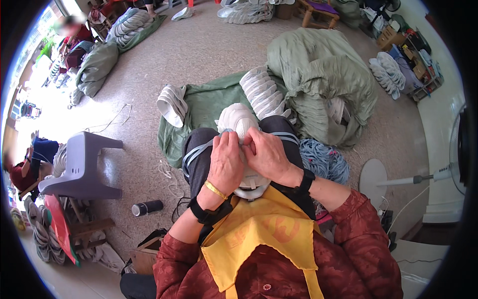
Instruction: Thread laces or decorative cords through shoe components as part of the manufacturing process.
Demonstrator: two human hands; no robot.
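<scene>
A white shoe upper lies lengthwise across my lap, its toe pointing away and its heel towards my yellow apron. Over its middle, my left hand is closed with its fingertips pressed down. Just beside it, my right hand is closed in a pinch. Whatever is between the fingertips is too small or hidden to make out. Light-blue laces loop over both thighs. More blue laces are heaped by my right knee.
A green cloth ahead bears stacked shoe uppers and a smaller stack. Large green sacks bulge at right. A grey plastic stool and dark bottle stand left. A fan is at right. People sit at far left.
</scene>
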